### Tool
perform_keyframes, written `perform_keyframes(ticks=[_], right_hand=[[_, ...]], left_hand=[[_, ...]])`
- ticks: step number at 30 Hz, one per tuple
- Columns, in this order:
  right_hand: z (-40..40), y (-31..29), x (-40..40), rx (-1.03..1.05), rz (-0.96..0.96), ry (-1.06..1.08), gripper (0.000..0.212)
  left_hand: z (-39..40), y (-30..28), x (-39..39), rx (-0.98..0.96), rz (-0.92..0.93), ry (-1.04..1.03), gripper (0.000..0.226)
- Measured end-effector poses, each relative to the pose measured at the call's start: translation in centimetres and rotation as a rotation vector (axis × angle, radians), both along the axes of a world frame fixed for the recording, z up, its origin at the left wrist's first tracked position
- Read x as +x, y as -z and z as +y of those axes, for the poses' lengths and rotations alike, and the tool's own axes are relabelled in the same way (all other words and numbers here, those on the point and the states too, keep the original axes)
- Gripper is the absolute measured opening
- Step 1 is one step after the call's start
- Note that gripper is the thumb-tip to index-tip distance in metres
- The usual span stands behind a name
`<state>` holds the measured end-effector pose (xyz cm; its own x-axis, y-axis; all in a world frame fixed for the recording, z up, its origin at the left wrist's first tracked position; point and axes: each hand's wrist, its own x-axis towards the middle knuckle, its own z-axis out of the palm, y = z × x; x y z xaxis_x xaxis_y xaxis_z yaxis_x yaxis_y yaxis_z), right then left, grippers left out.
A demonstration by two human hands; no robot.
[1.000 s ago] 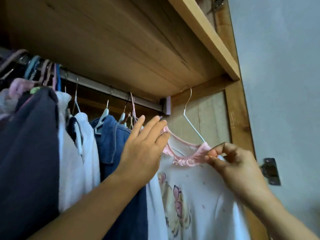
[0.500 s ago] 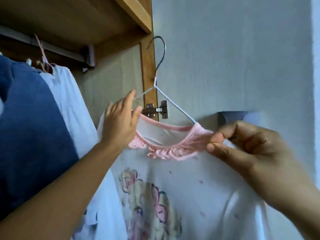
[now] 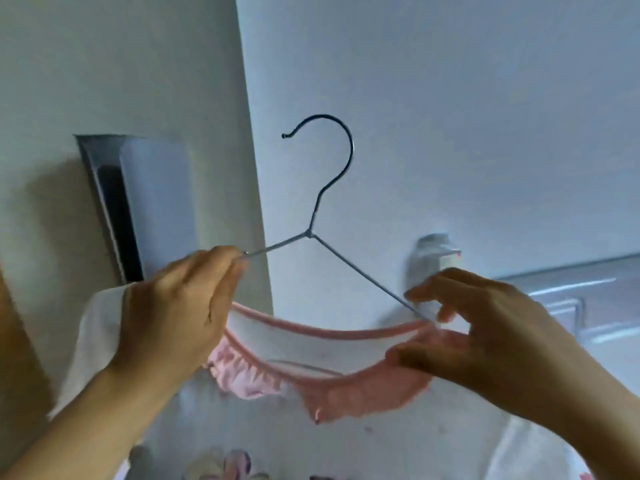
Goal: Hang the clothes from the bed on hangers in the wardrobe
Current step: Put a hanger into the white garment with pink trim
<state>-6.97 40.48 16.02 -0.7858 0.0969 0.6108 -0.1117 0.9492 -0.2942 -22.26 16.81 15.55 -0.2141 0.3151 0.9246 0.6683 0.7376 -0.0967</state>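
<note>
A thin wire hanger (image 3: pixel 317 202) with a dark hook stands upright in front of the wall, its two arms running down into a white shirt (image 3: pixel 311 344) with a pink ruffled collar and a flower print. My left hand (image 3: pixel 173 313) grips the hanger's left arm together with the shirt's left shoulder. My right hand (image 3: pixel 474 327) pinches the pink collar at the right, where the hanger's right arm enters the neck opening. The hook hangs on nothing. The wardrobe rail is out of view.
A pale wall fills the background, with a corner edge (image 3: pixel 252 168) running down behind the hanger. A grey wall fixture (image 3: pixel 135 206) sits at the left and a small wall mount (image 3: pixel 433 258) at the right. A strip of wood (image 3: pixel 14 341) shows at the far left.
The view has swung right, away from the wardrobe and its hung clothes, to the bare wall. My left hand went from touching the collar with straight fingers to gripping the hanger's left arm.
</note>
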Motion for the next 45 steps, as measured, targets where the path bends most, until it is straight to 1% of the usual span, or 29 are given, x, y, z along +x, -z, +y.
perform_keyframes(ticks=[2, 5, 10, 14, 16, 18, 23, 26, 31, 33, 37, 41, 42, 45], right_hand=[[2.0, 0.7, 2.2, 0.004, -0.012, 0.097, 0.077], [4.6, 1.9, 5.1, 0.031, 0.013, 0.261, 0.065], [7.4, 2.8, 10.1, -0.007, 0.165, 0.562, 0.040], [8.5, 2.6, 13.8, -0.041, 0.261, 0.705, 0.022], [8.4, 2.1, 15.3, -0.076, 0.332, 0.768, 0.009], [8.2, 1.6, 16.7, -0.082, 0.385, 0.844, 0.004], [6.9, 0.4, 19.4, -0.002, 0.414, 1.068, 0.011], [6.3, -0.3, 20.9, 0.068, 0.406, 1.184, 0.011], [6.6, -1.3, 23.8, 0.102, 0.401, 1.323, 0.011], [7.3, -1.4, 24.9, 0.116, 0.388, 1.367, 0.011], [10.0, -0.2, 28.3, 0.124, 0.317, 1.475, 0.012], [13.9, 3.1, 32.8, 0.051, 0.213, 1.592, 0.028], [15.0, 4.2, 34.0, 0.015, 0.199, 1.606, 0.027], [18.9, 8.3, 38.0, -0.155, 0.215, 1.621, 0.014]], left_hand=[[4.1, 1.4, 0.8, -0.008, -0.042, 0.115, 0.035], [9.5, 2.9, 2.0, -0.016, -0.088, 0.274, 0.028], [18.3, 4.2, 3.6, -0.020, -0.172, 0.550, 0.032], [24.3, 4.1, 5.4, -0.013, -0.196, 0.795, 0.032], [26.6, 3.7, 6.3, -0.011, -0.197, 0.921, 0.032], [28.7, 3.3, 7.1, -0.001, -0.180, 1.016, 0.032], [32.8, 2.2, 10.1, 0.072, -0.140, 1.219, 0.026], [34.7, 1.8, 12.1, 0.079, -0.145, 1.312, 0.028], [38.1, 1.7, 15.6, 0.092, -0.189, 1.453, 0.032], [39.6, 1.9, 17.0, 0.078, -0.215, 1.498, 0.033], [44.0, 3.7, 20.8, -0.010, -0.289, 1.592, 0.034], [49.0, 7.2, 25.6, -0.131, -0.331, 1.665, 0.034], [50.4, 8.3, 26.9, -0.177, -0.343, 1.662, 0.035], [54.9, 11.7, 30.6, -0.270, -0.368, 1.642, 0.042]])
